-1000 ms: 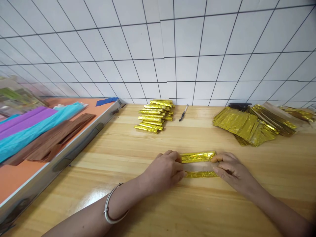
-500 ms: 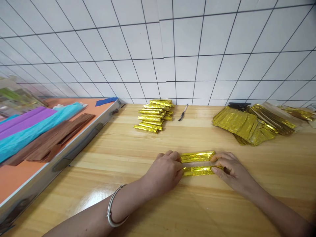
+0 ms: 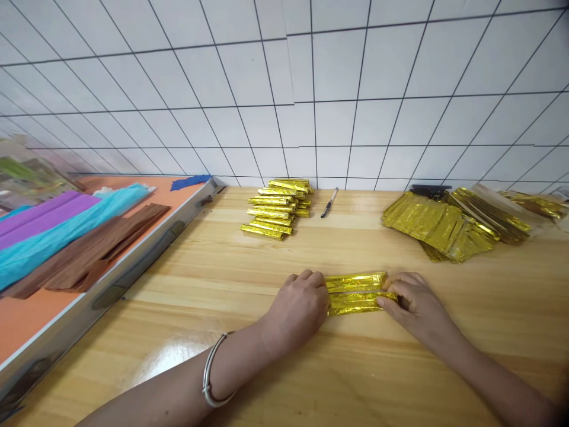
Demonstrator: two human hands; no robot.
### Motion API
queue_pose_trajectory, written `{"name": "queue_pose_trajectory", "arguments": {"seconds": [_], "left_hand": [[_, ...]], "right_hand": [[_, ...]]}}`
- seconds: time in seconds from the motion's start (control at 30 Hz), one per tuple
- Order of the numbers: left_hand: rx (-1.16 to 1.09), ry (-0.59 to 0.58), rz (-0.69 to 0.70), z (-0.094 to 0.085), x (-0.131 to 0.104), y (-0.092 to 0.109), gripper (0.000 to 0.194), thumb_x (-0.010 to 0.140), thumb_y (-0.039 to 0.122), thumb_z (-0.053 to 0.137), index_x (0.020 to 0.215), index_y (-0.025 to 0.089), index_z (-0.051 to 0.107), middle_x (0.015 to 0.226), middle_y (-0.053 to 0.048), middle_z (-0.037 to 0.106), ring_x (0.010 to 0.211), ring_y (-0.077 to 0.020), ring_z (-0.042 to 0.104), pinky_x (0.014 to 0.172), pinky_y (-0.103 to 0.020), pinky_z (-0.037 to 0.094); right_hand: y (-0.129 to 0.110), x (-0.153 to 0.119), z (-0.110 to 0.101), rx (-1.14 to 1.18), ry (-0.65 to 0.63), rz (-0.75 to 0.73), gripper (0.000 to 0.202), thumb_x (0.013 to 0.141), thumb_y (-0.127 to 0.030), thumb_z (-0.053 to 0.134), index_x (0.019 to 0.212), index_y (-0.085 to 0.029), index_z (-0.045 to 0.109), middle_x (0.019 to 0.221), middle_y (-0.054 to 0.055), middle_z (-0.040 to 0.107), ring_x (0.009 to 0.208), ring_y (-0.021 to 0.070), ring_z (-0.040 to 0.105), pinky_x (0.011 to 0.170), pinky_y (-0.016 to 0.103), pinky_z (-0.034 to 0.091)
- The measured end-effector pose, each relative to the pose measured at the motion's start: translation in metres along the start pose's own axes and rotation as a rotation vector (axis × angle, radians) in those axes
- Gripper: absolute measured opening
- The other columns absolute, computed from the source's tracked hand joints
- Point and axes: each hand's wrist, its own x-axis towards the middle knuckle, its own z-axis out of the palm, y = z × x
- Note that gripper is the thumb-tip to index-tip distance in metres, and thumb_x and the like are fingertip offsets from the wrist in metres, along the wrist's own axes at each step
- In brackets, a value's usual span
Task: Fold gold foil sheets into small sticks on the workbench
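Note:
Shiny gold foil paper (image 3: pixel 358 292), folded in lengthwise strips, lies on the wooden table between my hands. My left hand (image 3: pixel 304 302) grips its left end with the fingers closed. At the right end my right hand (image 3: pixel 411 299) pinches it, thumb on the near strip and fingers on the far side. Only a thin pale line shows between the two gold strips. Parts of both ends are hidden under my fingers. Farther back is a pile of folded gold foil strips (image 3: pixel 271 210).
A black-and-clear pen (image 3: pixel 329 203) lies by the tiled wall. Stacked gold foil sheets (image 3: pixel 438 222) with a black clip (image 3: pixel 431 191) rest at the back right. To the left, a raised orange surface (image 3: pixel 146 193) holds purple, turquoise (image 3: pixel 75 222) and brown crepe paper (image 3: pixel 106 249).
The near gold strip has been folded up toward the far one, so the pale gap between them has narrowed to a line. Both hands keep their hold.

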Motion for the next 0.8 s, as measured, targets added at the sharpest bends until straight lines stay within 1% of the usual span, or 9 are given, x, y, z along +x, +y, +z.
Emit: {"name": "queue_pose_trajectory", "arguments": {"seconds": [0.17, 0.27, 0.37, 0.43, 0.53, 0.7, 0.8], "left_hand": [[0.027, 0.000, 0.004, 0.0017, -0.0006, 0.0018, 0.017, 0.088, 0.019, 0.043, 0.078, 0.016, 0.057, 0.090, -0.006, 0.057, 0.086, -0.0198, 0.052, 0.076, -0.033, 0.043], [0.034, 0.005, -0.003, 0.0001, -0.0008, 0.0028, 0.013, 0.089, 0.020, 0.043, 0.086, 0.018, 0.054, 0.091, -0.005, 0.057, 0.086, -0.0202, 0.052, 0.074, -0.033, 0.043], [0.036, 0.014, 0.016, -0.0024, -0.0014, 0.0033, 0.011, 0.090, 0.021, 0.043, 0.096, 0.021, 0.053, 0.098, -0.004, 0.058, 0.090, -0.0204, 0.052, 0.075, -0.033, 0.042], [0.049, 0.013, 0.051, -0.0033, -0.0021, 0.0034, 0.014, 0.090, 0.020, 0.044, 0.101, 0.024, 0.052, 0.103, -0.003, 0.057, 0.093, -0.0204, 0.052, 0.077, -0.034, 0.041], [0.089, 0.007, 0.117, -0.0027, -0.0036, 0.0035, 0.017, 0.090, 0.019, 0.046, 0.103, 0.025, 0.053, 0.105, -0.003, 0.058, 0.095, -0.0208, 0.052, 0.082, -0.037, 0.039], [0.182, 0.021, 0.232, 0.0007, -0.0047, 0.0044, 0.016, 0.090, 0.018, 0.046, 0.103, 0.020, 0.054, 0.107, -0.005, 0.058, 0.096, -0.0215, 0.051, 0.091, -0.041, 0.034], [0.242, 0.036, 0.297, 0.0016, -0.0053, 0.0055, 0.015, 0.091, 0.018, 0.042, 0.098, 0.018, 0.055, 0.111, -0.005, 0.057, 0.093, -0.0213, 0.052, 0.088, -0.041, 0.035]], "right_hand": [[0.0022, 0.0001, 0.0024, -0.043, 0.000, 0.033, 0.015, 0.078, -0.035, 0.060, 0.073, -0.022, 0.055, 0.089, 0.006, 0.061, 0.090, 0.0241, 0.051, 0.076, 0.039, 0.041], [0.0037, -0.0002, 0.0036, -0.051, 0.003, 0.035, 0.018, 0.079, -0.036, 0.060, 0.071, -0.021, 0.053, 0.089, 0.006, 0.060, 0.089, 0.0237, 0.050, 0.076, 0.039, 0.041], [0.0041, -0.0006, 0.0038, -0.052, 0.009, 0.028, 0.019, 0.078, -0.036, 0.061, 0.070, -0.021, 0.051, 0.089, 0.006, 0.060, 0.089, 0.0234, 0.049, 0.077, 0.039, 0.041], [0.0040, -0.0009, 0.0039, -0.055, 0.009, 0.026, 0.019, 0.078, -0.036, 0.061, 0.071, -0.021, 0.052, 0.090, 0.006, 0.060, 0.089, 0.0234, 0.049, 0.077, 0.039, 0.041], [0.0041, -0.0014, 0.0045, -0.066, 0.006, 0.030, 0.018, 0.079, -0.036, 0.060, 0.072, -0.021, 0.052, 0.091, 0.006, 0.060, 0.090, 0.0236, 0.048, 0.078, 0.039, 0.040], [0.0056, -0.0010, 0.0060, -0.092, 0.019, 0.046, 0.020, 0.078, -0.038, 0.061, 0.071, -0.021, 0.052, 0.088, 0.006, 0.059, 0.089, 0.0243, 0.049, 0.076, 0.039, 0.040], [0.0066, -0.0011, 0.0063, -0.086, 0.023, 0.060, 0.019, 0.077, -0.036, 0.062, 0.071, -0.022, 0.051, 0.086, 0.005, 0.058, 0.087, 0.0243, 0.049, 0.076, 0.039, 0.040]]}}
